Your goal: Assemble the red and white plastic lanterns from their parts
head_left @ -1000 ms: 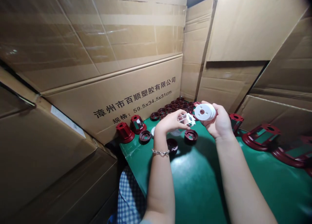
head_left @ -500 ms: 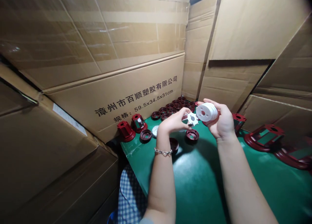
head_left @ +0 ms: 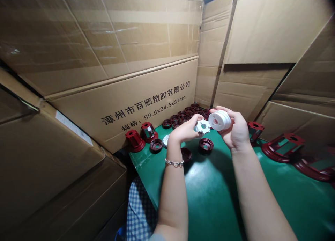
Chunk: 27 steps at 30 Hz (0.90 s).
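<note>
Above the green table (head_left: 214,199), my left hand (head_left: 184,131) pinches a small white toothed part (head_left: 202,126). My right hand (head_left: 237,131) grips a white round ribbed cap (head_left: 220,120) with holes in its face, turned toward the toothed part. The two white parts sit close together, almost touching. A chain bracelet (head_left: 174,162) hangs on my left wrist. A dark red round cup (head_left: 206,144) stands on the table just below my hands, and another (head_left: 186,154) sits behind my left wrist.
Several dark red cups (head_left: 183,117) line the table's far edge. Red cage-like housings stand at the left (head_left: 134,140) and right (head_left: 282,148). A printed cardboard box (head_left: 125,104) and more cartons wall in the table. Checked cloth (head_left: 138,213) shows below the table's edge.
My left hand turned the white toothed part so its flat face shows and brought it closer to the cap. Both hands rose slightly.
</note>
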Each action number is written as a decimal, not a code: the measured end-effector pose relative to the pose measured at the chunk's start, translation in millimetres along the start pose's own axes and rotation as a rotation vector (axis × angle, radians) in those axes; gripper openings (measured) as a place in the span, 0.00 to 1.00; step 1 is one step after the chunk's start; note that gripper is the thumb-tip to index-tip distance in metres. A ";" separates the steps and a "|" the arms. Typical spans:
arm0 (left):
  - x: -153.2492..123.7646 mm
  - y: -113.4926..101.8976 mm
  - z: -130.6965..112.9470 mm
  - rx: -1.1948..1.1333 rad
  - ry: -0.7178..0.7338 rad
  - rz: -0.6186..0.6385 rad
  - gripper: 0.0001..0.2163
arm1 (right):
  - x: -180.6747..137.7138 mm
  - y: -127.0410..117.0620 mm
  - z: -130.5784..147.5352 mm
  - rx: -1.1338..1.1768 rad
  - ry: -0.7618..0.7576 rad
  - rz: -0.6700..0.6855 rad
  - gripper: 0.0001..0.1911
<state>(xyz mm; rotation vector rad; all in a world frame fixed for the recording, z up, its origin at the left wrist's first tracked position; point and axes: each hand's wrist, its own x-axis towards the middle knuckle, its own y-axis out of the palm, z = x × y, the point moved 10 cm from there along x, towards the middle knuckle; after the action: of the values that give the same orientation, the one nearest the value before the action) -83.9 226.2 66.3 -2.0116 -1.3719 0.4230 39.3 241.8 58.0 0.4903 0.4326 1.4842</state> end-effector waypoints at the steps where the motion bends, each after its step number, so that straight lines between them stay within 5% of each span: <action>1: -0.2 0.2 0.4 -0.003 -0.007 0.000 0.22 | -0.3 0.3 0.4 -0.006 -0.001 -0.002 0.17; 8: 0.1 -9.6 -0.4 -0.126 -0.031 -0.087 0.25 | 1.6 -3.0 6.7 -0.049 -0.081 -0.005 0.25; 12: -2.0 -36.3 -12.5 0.030 0.041 -0.353 0.21 | 3.3 -13.0 7.6 -0.069 -0.091 -0.079 0.29; 16: -7.0 -48.8 -29.5 0.243 0.103 -0.561 0.18 | 5.4 -14.4 4.4 -0.020 -0.078 -0.089 0.22; 21: -6.0 -41.3 -41.8 0.334 0.140 -0.632 0.21 | 8.7 -17.3 0.7 0.036 -0.061 -0.094 0.12; 27: -3.0 -31.4 -49.8 0.427 0.152 -0.635 0.23 | 9.6 -22.6 12.1 0.035 -0.155 -0.111 0.14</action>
<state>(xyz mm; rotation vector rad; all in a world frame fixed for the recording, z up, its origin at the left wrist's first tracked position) -77.5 214.1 123.6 -1.1636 -1.5721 0.2362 65.2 250.2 55.6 0.5961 0.3582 1.3232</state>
